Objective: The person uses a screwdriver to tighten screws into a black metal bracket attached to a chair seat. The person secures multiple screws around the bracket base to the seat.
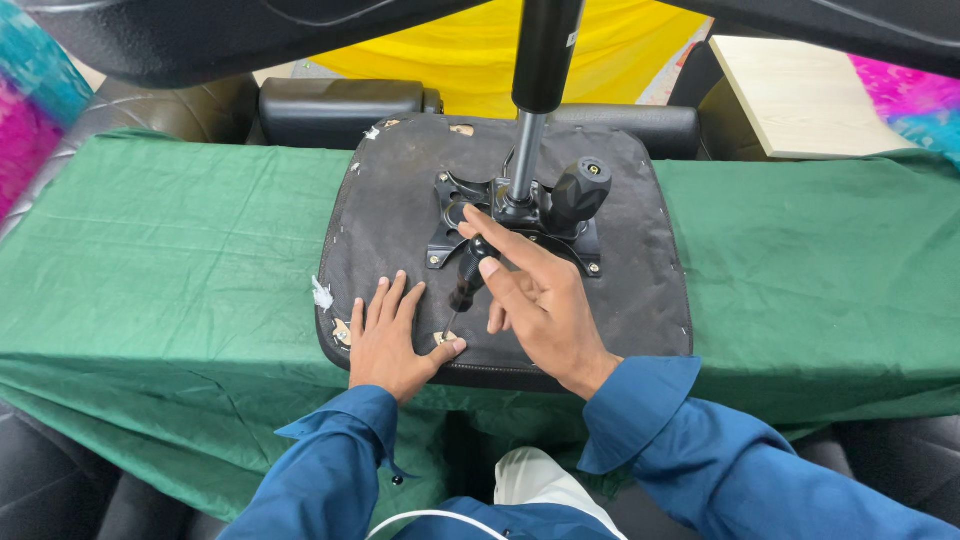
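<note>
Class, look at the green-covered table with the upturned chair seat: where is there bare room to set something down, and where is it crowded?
Green cloth left of the seat and right of it lies bare. Crowded: the metal bracket, gas column, both hands and screwdriver.

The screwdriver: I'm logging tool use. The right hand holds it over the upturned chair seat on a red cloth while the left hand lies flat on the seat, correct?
Not quite: the cloth is green, not red, as the head view shows. The rest stands: the right hand holds the screwdriver over the upturned chair seat, and the left hand lies flat on the seat.
</note>
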